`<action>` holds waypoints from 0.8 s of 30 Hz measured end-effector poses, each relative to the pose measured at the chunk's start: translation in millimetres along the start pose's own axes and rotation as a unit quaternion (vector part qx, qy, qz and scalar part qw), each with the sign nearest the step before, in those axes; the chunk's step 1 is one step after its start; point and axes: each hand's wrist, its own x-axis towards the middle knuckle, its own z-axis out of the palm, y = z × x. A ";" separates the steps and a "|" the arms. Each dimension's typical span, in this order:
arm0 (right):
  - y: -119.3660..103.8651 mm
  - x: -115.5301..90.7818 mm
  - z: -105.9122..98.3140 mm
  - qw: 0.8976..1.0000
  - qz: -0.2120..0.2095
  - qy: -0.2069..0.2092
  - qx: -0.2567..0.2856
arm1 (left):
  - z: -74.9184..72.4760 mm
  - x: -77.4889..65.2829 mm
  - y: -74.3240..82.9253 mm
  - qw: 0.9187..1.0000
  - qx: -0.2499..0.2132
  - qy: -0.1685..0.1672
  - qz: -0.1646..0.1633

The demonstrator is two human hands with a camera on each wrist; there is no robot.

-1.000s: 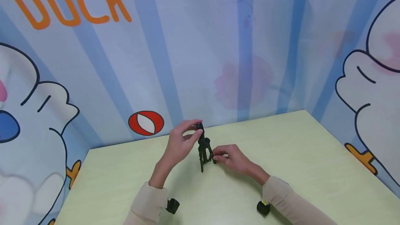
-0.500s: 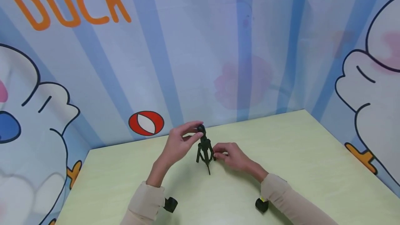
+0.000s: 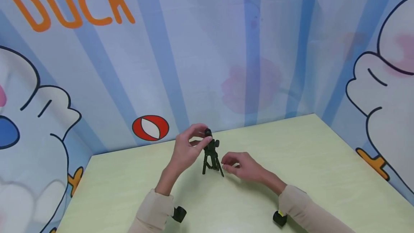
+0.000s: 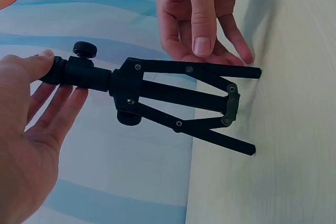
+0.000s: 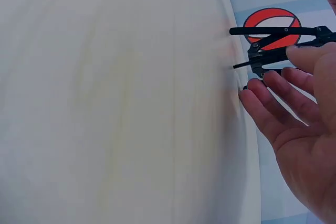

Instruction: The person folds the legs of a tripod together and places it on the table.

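A small black tripod [image 3: 211, 155] stands about upright with its legs spread, in the middle of the table. My left hand [image 3: 187, 146] grips its top between thumb and fingers. In the left wrist view the tripod [image 4: 178, 95] shows side-on, with knobs near its head and braces joining the legs to the central column. Beside the legs, on the right, is my right hand [image 3: 244, 167], its fingers loosely bent and nothing pinched in them. The right wrist view has this hand [image 5: 304, 124] close to the tripod's legs [image 5: 262, 31]; whether a fingertip touches one I cannot tell.
The pale yellow table [image 3: 291, 154] has a printed cloth backdrop [image 3: 207, 53] behind it and at both sides. A black wrist camera [image 3: 179, 214] shows below the left sleeve, another black camera [image 3: 279, 218] below the right.
The tripod has turned about its upright axis, so its legs and knob face differently. My right hand has come off the leg it was touching and moved slightly right and nearer.
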 end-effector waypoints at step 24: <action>4.6 1.2 6.1 0.996 -0.072 0.033 -0.028 | 9.9 0.1 5.2 0.998 0.049 0.014 0.031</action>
